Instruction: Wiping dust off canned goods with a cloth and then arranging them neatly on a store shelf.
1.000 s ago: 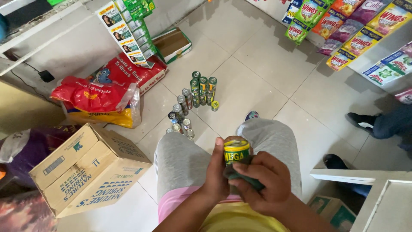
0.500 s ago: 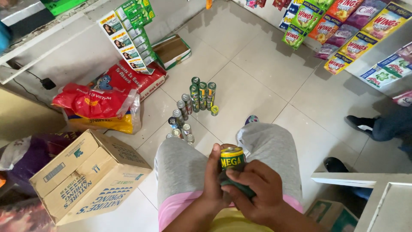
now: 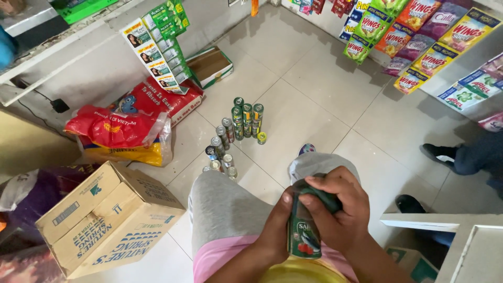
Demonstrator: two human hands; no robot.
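You hold the can (image 3: 305, 230) over your lap, well above the floor (image 3: 314, 89), with nothing under it but your knees. If either grip loosens, it would likely drop, roll off your grey trousers and knock into the cans (image 3: 237, 133) standing in rows on the tiles ahead; those stand close together, so one hit could topple several. The cloth (image 3: 320, 198) adds to the risk: pressed over the can's top, it may slide on smooth metal and take your grip with it.

Your left hand (image 3: 277, 225) wraps the can's side, fingers curled close around it and thumb up near the rim. Your right hand (image 3: 339, 209) sits on top, fingers (image 3: 327, 186) bent tight over the dark cloth and pressing it against the can's upper end. Neither hand is open; both are closed on what they hold. The can stands roughly upright, its label facing you, between the two hands and just above your thighs. A box (image 3: 105, 220) sits on the floor to your left.
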